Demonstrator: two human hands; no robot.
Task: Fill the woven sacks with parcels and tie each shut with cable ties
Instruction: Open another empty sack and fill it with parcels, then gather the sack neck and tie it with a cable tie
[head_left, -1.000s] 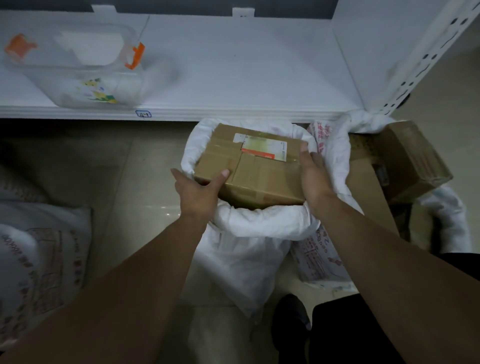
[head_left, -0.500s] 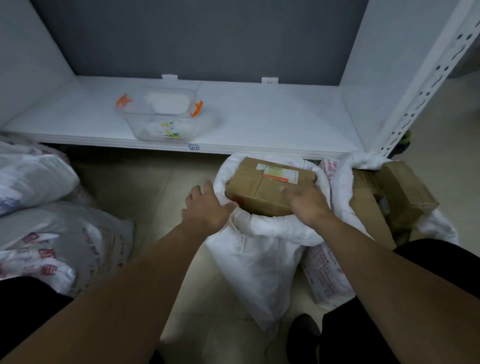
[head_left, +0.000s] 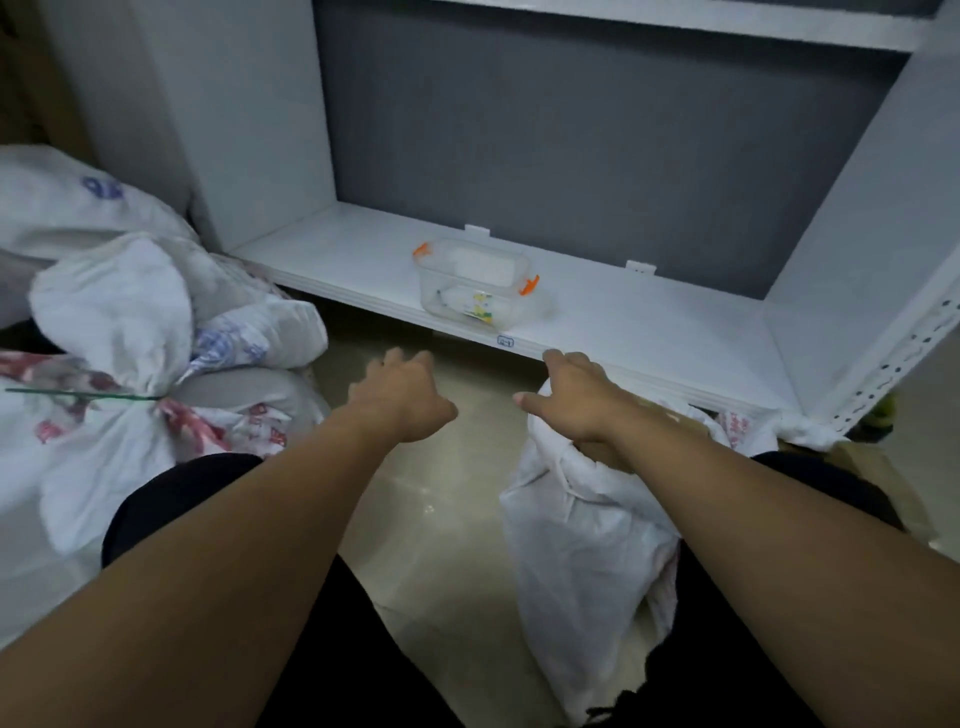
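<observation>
White woven plastic forms the open sack (head_left: 576, 540) standing on the floor under the right forearm, its rolled rim bunched just below the right wrist. A brown parcel (head_left: 602, 453) shows only as a sliver inside the mouth, mostly hidden by that arm. The right hand (head_left: 569, 397) hangs over the far edge of the sack's mouth, fingers loosely curled and thumb out toward the other hand, clasping nothing I can see. The left hand (head_left: 402, 397) hovers over bare floor, apart from the sack and level with the right hand, fingers relaxed and reaching forward, holding nothing.

Out beyond the left arm lie filled sacks (head_left: 119, 332) in a heap, the nearest cinched at its neck with a green cable tie (head_left: 83, 396) whose tail sticks out sideways. Past both hands runs a low white shelf (head_left: 649, 317), and on it, just ahead of the gap between the hands, sits a clear plastic box (head_left: 475, 286) with orange clips.
</observation>
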